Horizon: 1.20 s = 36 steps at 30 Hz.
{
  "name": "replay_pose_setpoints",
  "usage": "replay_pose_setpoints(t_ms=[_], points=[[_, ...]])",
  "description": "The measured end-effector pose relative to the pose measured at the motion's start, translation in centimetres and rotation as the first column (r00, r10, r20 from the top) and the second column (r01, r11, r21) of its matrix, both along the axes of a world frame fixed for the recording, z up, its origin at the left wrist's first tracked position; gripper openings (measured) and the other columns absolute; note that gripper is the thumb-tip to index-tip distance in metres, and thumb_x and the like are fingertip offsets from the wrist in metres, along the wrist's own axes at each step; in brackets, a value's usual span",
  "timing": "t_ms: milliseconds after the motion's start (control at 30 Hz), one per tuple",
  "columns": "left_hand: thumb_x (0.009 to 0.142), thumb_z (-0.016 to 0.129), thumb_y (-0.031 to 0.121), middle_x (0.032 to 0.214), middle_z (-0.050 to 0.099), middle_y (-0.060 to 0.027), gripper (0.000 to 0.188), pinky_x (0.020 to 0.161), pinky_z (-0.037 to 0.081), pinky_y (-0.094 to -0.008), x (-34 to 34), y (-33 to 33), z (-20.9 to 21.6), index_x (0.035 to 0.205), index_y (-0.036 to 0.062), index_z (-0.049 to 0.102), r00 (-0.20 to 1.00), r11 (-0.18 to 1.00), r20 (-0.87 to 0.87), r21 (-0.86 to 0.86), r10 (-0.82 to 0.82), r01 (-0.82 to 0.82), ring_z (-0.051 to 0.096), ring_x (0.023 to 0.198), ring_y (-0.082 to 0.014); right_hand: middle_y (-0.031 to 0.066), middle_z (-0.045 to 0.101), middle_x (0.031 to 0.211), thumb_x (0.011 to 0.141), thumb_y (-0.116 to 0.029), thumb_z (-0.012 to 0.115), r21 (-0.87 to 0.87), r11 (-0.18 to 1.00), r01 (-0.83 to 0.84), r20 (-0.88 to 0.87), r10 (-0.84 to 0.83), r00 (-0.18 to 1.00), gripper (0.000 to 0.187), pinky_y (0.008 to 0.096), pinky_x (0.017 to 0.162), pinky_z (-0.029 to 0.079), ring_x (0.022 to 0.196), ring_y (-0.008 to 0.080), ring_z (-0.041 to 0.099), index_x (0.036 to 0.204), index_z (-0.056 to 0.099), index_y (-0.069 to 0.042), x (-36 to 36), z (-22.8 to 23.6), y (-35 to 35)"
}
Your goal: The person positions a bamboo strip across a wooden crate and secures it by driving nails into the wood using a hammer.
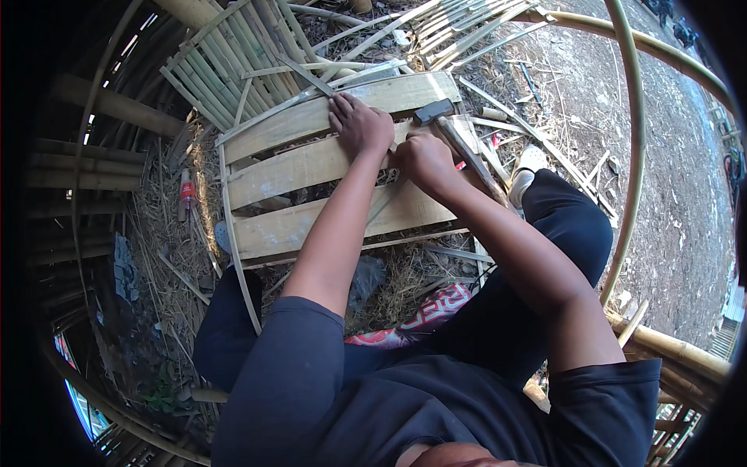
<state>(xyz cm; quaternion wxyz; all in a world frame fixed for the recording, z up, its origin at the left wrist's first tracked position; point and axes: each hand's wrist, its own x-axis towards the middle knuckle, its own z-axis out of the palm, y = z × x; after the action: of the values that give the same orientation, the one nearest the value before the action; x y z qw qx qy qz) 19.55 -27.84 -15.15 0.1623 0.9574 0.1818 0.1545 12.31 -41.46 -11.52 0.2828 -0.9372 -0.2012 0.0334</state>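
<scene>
A pale slatted wooden panel point(296, 177), with gaps between its wide boards, lies in front of my bent legs. My left hand point(362, 124) is on its upper boards, the fingers curled down over a thin bamboo strip point(313, 79) that sticks out beyond the far edge. Close beside it, my right hand point(426, 162) is closed in a fist low over the boards; what it grips is hidden. A hammer point(469, 152) with a dark metal head and a wooden handle rests on the panel's right end, just beyond the right fist.
Bundled bamboo slats point(226, 70) are at the upper left, with more split strips point(467, 35) at the top. A curved bamboo pole point(634, 140) rises on the right. Dry straw and scraps cover the ground, with a red-labelled bottle point(187, 191) at the left.
</scene>
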Motion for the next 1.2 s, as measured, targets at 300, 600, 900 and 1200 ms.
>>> replay_pose_setpoints(t_ms=[300, 600, 900, 1200], points=[[0.095, 0.048, 0.024, 0.165, 0.028, -0.0271, 0.072, 0.129, 0.011, -0.0451, -0.2, 0.6, -0.2, 0.154, -0.0136, 0.031, 1.000, 1.000, 0.020, -0.008, 0.008, -0.008, 0.023, 0.157, -0.0348, 0.0111, 0.070, 0.089, 0.078, -0.021, 0.074, -0.042, 0.999, 0.007, 0.150, -0.001, 0.989, 0.012, 0.0454, 0.071, 0.057, 0.081, 0.0331, 0.072, 0.074, 0.078, -0.011, -0.7, 0.5, 0.7], [0.095, 0.049, 0.024, 0.166, 0.027, -0.0263, 0.073, 0.129, 0.011, -0.0448, -0.3, 0.4, 0.0, 0.155, -0.0133, 0.030, 1.000, 1.000, 0.000, -0.026, 0.002, -0.002, 0.022, 0.157, -0.0338, 0.0222, 0.075, 0.086, 0.080, -0.003, 0.071, 0.275, 0.913, 0.301, -0.190, -0.256, 0.948, 0.016, 0.0416, 0.076, 0.057, 0.083, 0.0348, 0.075, 0.094, 0.075, 0.002, 1.9, 4.2, -2.3], [0.095, 0.048, 0.023, 0.166, 0.026, -0.0262, 0.072, 0.129, 0.010, -0.0448, -0.3, 0.4, 0.0, 0.154, -0.0143, 0.029, 1.000, 1.000, 0.018, -0.020, -0.001, 0.001, 0.021, 0.158, -0.0331, 0.0154, 0.076, 0.090, 0.095, -0.017, 0.070, 0.408, 0.822, 0.398, -0.590, -0.096, 0.802, 0.022, 0.0334, 0.067, 0.056, 0.080, 0.0177, 0.074, 0.101, 0.073, 0.003, 1.2, 4.3, -4.0], [0.095, 0.049, 0.023, 0.165, 0.028, -0.0263, 0.072, 0.129, 0.011, -0.0457, -0.5, 0.5, 0.0, 0.154, -0.0146, 0.030, 1.000, 1.000, 0.024, -0.006, -0.012, 0.012, 0.022, 0.157, -0.0342, 0.0110, 0.076, 0.086, 0.085, -0.016, 0.075, 0.343, 0.910, 0.233, -0.532, -0.017, 0.846, 0.020, 0.0319, 0.064, 0.056, 0.073, 0.0162, 0.072, 0.097, 0.077, 0.000, 0.8, 2.7, -5.2]])
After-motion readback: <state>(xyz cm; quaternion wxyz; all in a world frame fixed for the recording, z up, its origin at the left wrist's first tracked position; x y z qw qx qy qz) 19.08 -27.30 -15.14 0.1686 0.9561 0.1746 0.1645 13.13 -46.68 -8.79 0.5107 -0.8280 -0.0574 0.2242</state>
